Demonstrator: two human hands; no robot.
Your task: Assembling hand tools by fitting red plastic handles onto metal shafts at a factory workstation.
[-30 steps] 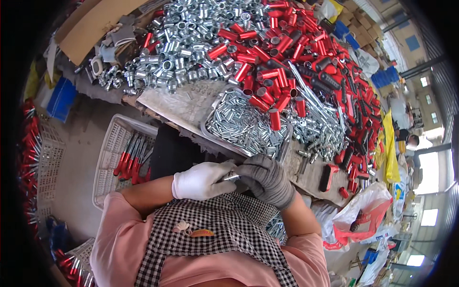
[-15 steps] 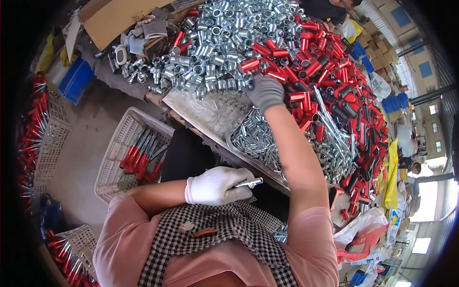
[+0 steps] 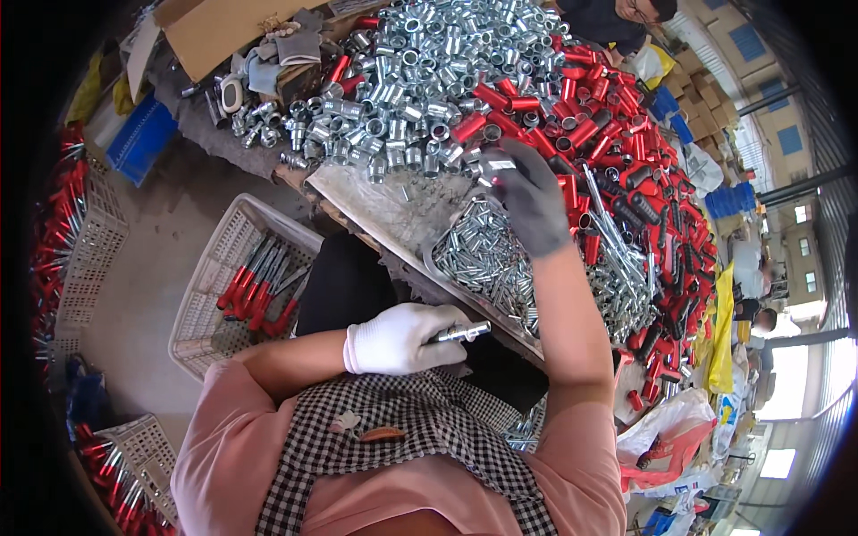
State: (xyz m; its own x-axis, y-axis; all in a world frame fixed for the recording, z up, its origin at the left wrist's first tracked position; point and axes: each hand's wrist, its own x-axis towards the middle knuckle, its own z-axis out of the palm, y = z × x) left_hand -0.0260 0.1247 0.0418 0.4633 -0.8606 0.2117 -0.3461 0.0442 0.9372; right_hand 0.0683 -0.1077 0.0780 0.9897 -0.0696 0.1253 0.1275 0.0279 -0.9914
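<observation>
The metal pin (image 3: 463, 332) is held in the left hand (image 3: 398, 338), white glove closed around it, close to the body above the checked apron (image 3: 402, 438). The right hand (image 3: 529, 198) in a grey glove reaches out to the heap of silver sleeves (image 3: 402, 89) — fingers pinched on one sleeve (image 3: 497, 166), it seems. Probably the picking step; next, the sleeve must come to the pin — aligned carefully. Red caps (image 3: 617, 152) lie beside, a tray of pins (image 3: 487, 259) between.

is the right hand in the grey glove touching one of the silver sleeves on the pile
Touching. The head view shows the right hand with its fingertips closed around a silver sleeve at the edge of the pile, no gap visible.
</observation>
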